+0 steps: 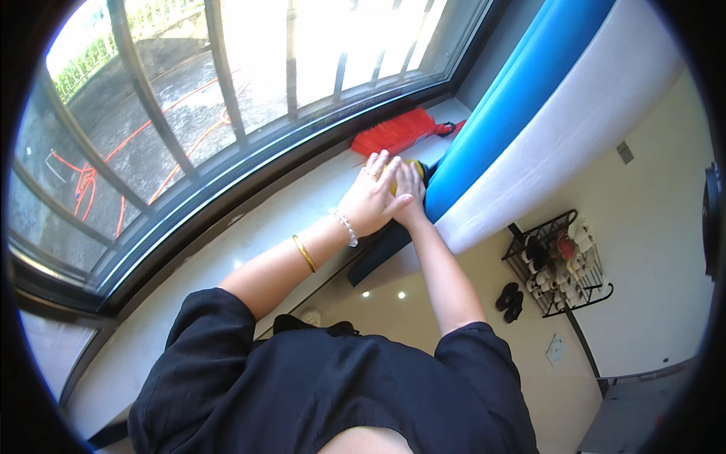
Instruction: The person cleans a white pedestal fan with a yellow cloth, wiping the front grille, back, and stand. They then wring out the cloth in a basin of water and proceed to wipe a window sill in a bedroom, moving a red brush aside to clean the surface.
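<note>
My left hand (370,196), with a clear bead bracelet and a gold bangle on its arm, lies with fingers stretched out over a yellow object (420,166). Close against it, my right hand (410,187) curves over the same object, and my left thumb crosses near the right wrist. Fingers hide most of the yellow object, so its kind cannot be made out; a dark part shows at its right. Both hands are over the pale windowsill (295,213). Just beyond the fingertips lies a red brush (394,131) with red bristles and a handle pointing right.
A blue curtain (499,113) with a white layer (567,125) hangs right beside my right hand. The barred window (227,85) bounds the sill on the far side. On the floor stand a shoe rack (558,264) and black slippers (509,302).
</note>
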Tool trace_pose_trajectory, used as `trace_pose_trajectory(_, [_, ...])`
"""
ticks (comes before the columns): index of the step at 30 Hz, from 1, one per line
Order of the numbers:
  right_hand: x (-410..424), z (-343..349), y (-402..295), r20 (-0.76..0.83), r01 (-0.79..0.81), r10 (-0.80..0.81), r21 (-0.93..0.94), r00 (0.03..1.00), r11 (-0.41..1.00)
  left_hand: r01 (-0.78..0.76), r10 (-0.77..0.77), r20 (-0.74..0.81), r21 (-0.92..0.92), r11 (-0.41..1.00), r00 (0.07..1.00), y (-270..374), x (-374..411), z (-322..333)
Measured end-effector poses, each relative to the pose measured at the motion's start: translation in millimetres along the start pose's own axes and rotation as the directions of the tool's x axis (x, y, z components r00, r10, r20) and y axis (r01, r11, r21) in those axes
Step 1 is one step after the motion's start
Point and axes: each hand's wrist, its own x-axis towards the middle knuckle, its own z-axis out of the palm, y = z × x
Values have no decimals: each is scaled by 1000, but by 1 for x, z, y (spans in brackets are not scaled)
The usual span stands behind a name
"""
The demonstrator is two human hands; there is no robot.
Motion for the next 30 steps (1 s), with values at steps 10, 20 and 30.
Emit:
trace_pose_trajectory(10, [35, -192, -14, 134, 522, -519, -428, 844, 738, -95, 50, 155, 295, 951, 987, -27, 84, 52])
trace_pose_trajectory(20, [113, -264, 174, -70, -88, 55, -829, 996, 551, 105, -227, 132, 600, 793, 965, -45, 166, 91])
trace_pose_trajectory(30, [81, -102, 59, 117, 934, -951, 188, 286, 304, 163, -258, 44, 673, 722, 965, -47, 149, 78])
